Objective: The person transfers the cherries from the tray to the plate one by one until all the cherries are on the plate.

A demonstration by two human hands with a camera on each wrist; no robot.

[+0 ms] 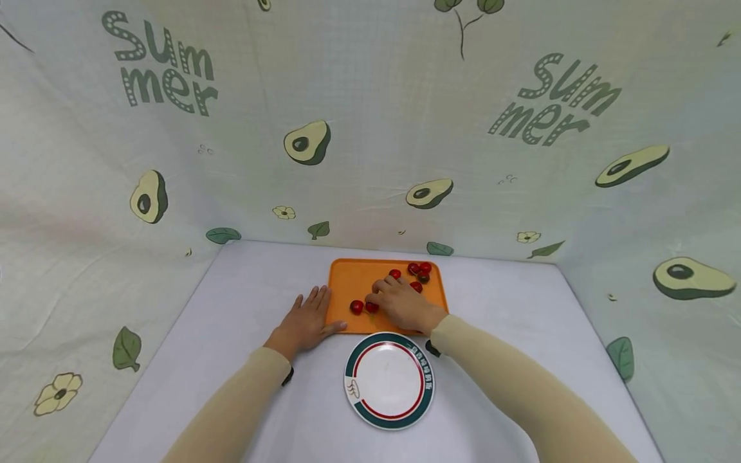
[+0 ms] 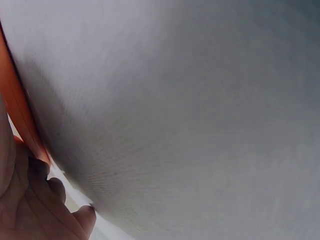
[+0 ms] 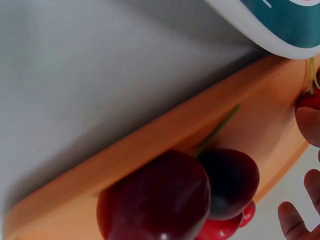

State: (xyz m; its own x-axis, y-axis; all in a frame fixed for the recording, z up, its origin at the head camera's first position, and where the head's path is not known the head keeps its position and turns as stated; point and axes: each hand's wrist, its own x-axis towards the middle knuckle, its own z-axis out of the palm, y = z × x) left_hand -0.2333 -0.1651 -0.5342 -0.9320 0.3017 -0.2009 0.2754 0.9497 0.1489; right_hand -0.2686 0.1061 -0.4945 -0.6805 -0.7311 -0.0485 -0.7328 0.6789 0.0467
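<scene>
An orange tray [image 1: 347,280] lies on the white table with several red cherries [image 1: 413,268] scattered on it. My right hand [image 1: 399,303] reaches over the tray, its curled fingertips pinching one cherry [image 1: 372,308] near the front; another cherry [image 1: 356,307] lies just left of it. In the right wrist view, two dark red cherries [image 3: 155,200] fill the foreground against the tray's rim [image 3: 150,145], and a fingertip [image 3: 309,125] touches a red cherry. My left hand [image 1: 305,321] lies flat on the table, thumb against the tray's front left edge [image 2: 20,120].
A white plate [image 1: 389,381] with a green and red rim stands just in front of the tray, with nothing on it; its edge [image 3: 280,20] shows in the right wrist view. Avocado-print cloth walls close in the table [image 1: 231,308] at the back and both sides.
</scene>
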